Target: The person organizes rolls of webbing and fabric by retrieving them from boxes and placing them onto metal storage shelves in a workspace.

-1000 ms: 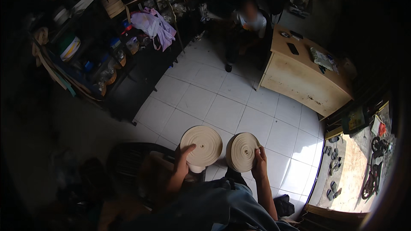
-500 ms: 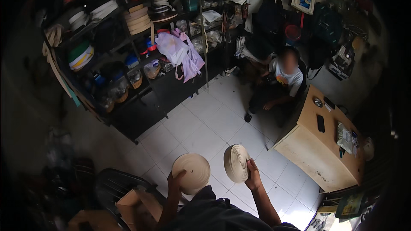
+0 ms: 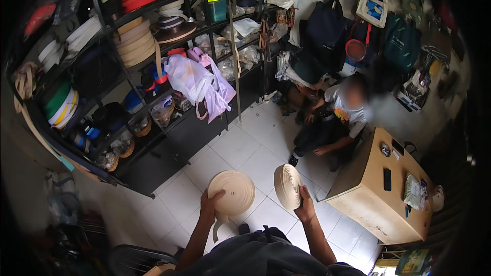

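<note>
My left hand grips the lower left edge of a flat, cream-coloured roll of webbing tape, its round face turned toward me, a loose tail hanging below. My right hand holds a second cream roll of tape from underneath, turned edge-on so its side shows. Both rolls are held out in front of me above the white tiled floor, a short gap between them.
A black metal shelving rack full of coloured tape rolls and bags runs along the left and back. A person in a white shirt sits on the floor beside a pale wooden table at right. Bags hang on the back wall.
The view has swung up toward the shelves and the seated person. Both rolls stay in my hands; the right roll has turned further edge-on.
</note>
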`<state>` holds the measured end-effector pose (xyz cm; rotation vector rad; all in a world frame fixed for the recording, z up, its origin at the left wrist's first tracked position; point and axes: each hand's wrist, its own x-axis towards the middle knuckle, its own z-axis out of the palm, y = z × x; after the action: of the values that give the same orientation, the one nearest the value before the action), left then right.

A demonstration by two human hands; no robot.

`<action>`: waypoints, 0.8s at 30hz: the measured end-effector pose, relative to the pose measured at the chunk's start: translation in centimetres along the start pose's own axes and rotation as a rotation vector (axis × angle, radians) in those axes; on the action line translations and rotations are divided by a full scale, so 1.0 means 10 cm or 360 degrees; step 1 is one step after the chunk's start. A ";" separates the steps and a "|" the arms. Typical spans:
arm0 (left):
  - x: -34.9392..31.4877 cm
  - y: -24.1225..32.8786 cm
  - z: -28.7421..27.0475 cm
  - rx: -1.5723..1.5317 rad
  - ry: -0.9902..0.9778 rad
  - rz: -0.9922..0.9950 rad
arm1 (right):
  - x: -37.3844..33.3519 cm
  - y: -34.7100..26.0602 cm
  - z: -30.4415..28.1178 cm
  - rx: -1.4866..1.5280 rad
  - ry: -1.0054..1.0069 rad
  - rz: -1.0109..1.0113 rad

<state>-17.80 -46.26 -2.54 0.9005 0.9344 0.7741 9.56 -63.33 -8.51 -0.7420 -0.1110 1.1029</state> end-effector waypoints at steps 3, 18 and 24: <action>0.49 0.18 0.28 0.0029 -0.0096 0.0026 | 0.36 -0.11 0.08 0.0066 0.0100 -0.0082; 2.76 0.59 1.43 0.0048 0.0095 0.0047 | 3.11 -1.71 0.41 0.0342 -0.0021 -0.0011; 3.45 0.63 1.79 -0.0062 0.0162 0.0013 | 4.34 -2.27 0.83 0.0322 -0.0071 -0.0067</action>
<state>10.98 -19.31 -2.83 0.8376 1.0018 0.8487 43.84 -28.33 -0.51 -0.5324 -0.0515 1.0731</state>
